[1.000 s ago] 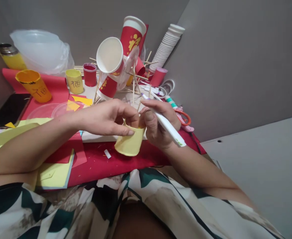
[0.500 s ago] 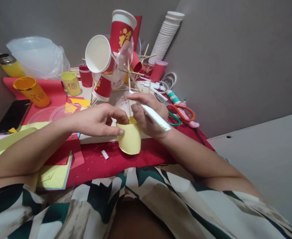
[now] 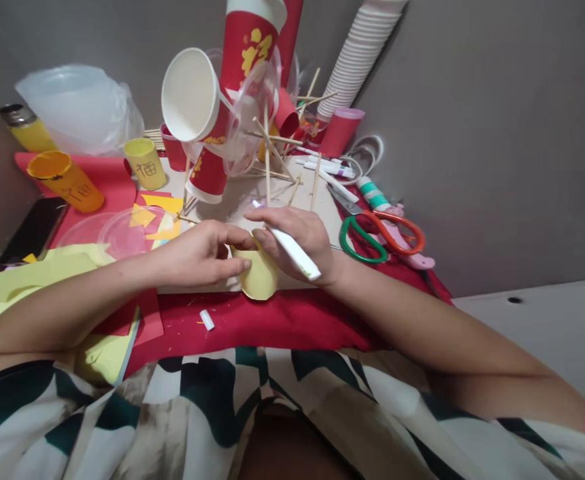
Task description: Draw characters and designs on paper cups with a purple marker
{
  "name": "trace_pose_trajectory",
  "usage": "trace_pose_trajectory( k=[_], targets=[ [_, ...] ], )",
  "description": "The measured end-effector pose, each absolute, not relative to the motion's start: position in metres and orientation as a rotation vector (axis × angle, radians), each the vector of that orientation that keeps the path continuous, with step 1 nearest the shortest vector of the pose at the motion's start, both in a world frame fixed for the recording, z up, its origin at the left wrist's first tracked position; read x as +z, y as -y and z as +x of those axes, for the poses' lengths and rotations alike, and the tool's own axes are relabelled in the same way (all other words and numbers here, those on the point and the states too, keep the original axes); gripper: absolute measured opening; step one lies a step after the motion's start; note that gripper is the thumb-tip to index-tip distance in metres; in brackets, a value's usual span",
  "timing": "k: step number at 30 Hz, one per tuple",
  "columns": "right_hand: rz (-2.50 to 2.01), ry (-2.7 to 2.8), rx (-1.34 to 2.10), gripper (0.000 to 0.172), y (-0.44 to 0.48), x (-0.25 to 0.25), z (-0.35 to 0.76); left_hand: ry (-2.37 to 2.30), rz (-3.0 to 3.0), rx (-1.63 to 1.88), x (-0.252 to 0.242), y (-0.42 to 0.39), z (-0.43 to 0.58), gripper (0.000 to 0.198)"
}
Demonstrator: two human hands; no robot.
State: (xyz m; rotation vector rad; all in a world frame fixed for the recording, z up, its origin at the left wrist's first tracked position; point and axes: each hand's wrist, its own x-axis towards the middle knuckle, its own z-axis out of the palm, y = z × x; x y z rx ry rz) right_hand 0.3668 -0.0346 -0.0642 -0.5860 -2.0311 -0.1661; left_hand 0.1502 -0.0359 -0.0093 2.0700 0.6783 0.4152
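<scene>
Bold printed clothing (image 3: 212, 393) in off-white, dark green and beige, with bare forearms below it.

The fabric carries large, irregular patches with crisp, curving edges; some greens are deep enough to pass for black, and the beige areas look brushed and streaky, like dry paint. It falls in soft folds, and a thin dark line curves across the print on the right side. A very dark band edges the cloth near the left elbow. The left forearm (image 3: 72, 307) bears one small dark spot near the elbow; the right forearm (image 3: 412, 313), left hand (image 3: 205, 252) and right hand (image 3: 305, 237) are bare.
</scene>
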Motion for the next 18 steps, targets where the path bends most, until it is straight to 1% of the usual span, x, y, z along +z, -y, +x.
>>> trace_pose_trajectory(
  k=[3, 5, 9, 13, 18],
  targets=[
    [-0.482, 1.999, -0.178, 0.026, 0.034, -0.066, 0.363, -0.717, 2.055, 0.514, -0.014, 0.043, 0.152, 0.019],
    [-0.443, 1.986, -0.177, 0.026, 0.034, -0.065, 0.360, -0.725, 1.982, 0.511, -0.015, 0.048, 0.153, 0.017],
    [-0.438, 1.995, -0.137, 0.025, 0.034, -0.061, 0.355, -0.722, 1.952, 0.492, -0.014, 0.053, 0.152, 0.025],
    [-0.403, 2.005, -0.146, 0.022, 0.035, -0.051, 0.359, -0.759, 2.034, 0.476, -0.013, 0.052, 0.150, 0.022],
    [-0.458, 1.935, -0.166, 0.027, 0.049, -0.036, 0.380, -0.761, 1.960, 0.492, -0.010, 0.040, 0.151, 0.025]
  ],
)
